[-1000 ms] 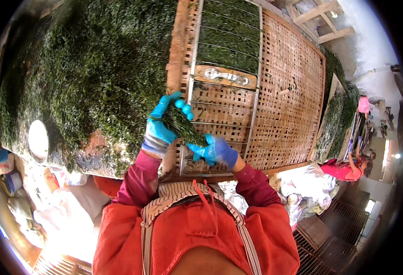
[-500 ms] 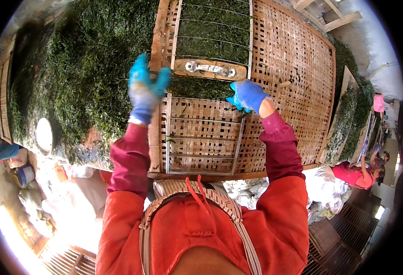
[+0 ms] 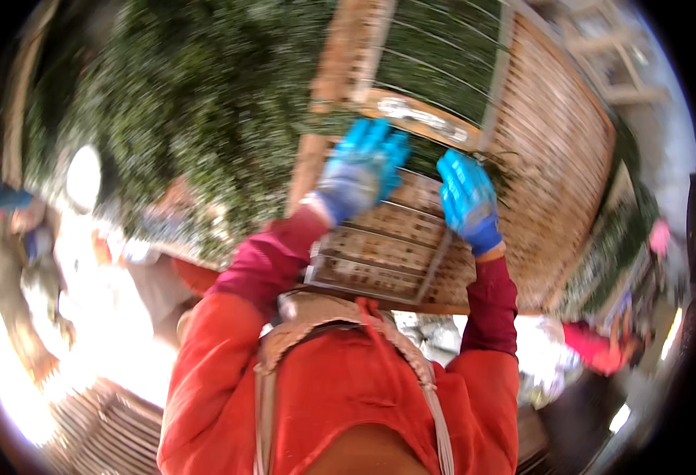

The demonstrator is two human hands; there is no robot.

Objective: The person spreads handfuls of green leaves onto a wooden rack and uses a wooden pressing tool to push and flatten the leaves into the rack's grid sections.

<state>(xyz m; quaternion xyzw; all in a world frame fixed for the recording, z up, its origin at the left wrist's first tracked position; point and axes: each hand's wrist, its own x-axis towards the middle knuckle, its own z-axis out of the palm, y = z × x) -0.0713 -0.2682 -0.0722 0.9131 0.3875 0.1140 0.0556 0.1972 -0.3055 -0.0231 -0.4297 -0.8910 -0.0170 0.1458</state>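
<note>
My left hand (image 3: 364, 168), in a blue glove, lies with its fingers stretched out over the near part of a thin metal frame (image 3: 370, 279) with crossbars. My right hand (image 3: 468, 194), gloved alike, rests at the frame's right side, its fingers straight and close together. Loose strands of stringy green leaves (image 3: 503, 170) stick out beside its fingertips. Just beyond both hands, a wooden block (image 3: 373, 101) with a metal handle lies across the frame. Pressed green leaves (image 3: 439, 47) fill the frame's far sections. Beneath is a woven slatted mat (image 3: 557, 119). Motion blurs the view.
A large heap of the green leaves (image 3: 221, 103) covers the left side. A round white dish (image 3: 84, 179) sits at its near edge. A wooden bar (image 3: 307, 170) borders the mat. Another person in red (image 3: 593, 346) is at the far right, near more leaves (image 3: 613, 249).
My left hand has come from the heap's edge to over the frame. My right hand has shifted slightly, fingers now pointing away. The view has turned, so the mat appears tilted and farther right.
</note>
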